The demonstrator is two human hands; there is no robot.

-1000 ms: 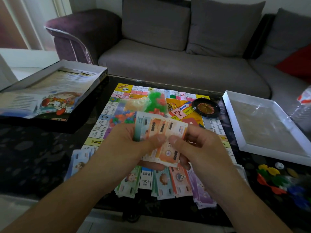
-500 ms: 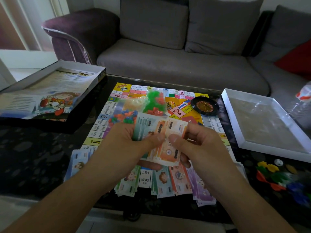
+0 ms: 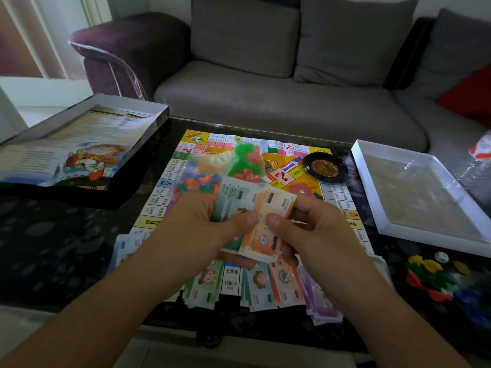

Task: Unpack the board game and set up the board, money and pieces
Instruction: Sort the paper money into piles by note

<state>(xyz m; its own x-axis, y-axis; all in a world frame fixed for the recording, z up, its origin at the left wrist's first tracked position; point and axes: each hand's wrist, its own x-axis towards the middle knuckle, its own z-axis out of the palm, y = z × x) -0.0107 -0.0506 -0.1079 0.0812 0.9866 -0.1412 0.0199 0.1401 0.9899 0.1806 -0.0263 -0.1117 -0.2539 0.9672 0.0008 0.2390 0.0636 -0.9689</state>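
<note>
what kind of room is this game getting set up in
Most likely a home living room. A grey sofa with loose back cushions stands right behind a low dark table, and the game board lies unfolded on that table, as for casual play at home.

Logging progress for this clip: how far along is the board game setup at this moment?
Done: the colourful paper game board lies unfolded on the dark table, with sorted stacks of paper money along its near edge. In hand: left hand and right hand grip a mixed wad of green and orange bills. Left: the clear bags of plastic pieces remain sealed.
</note>
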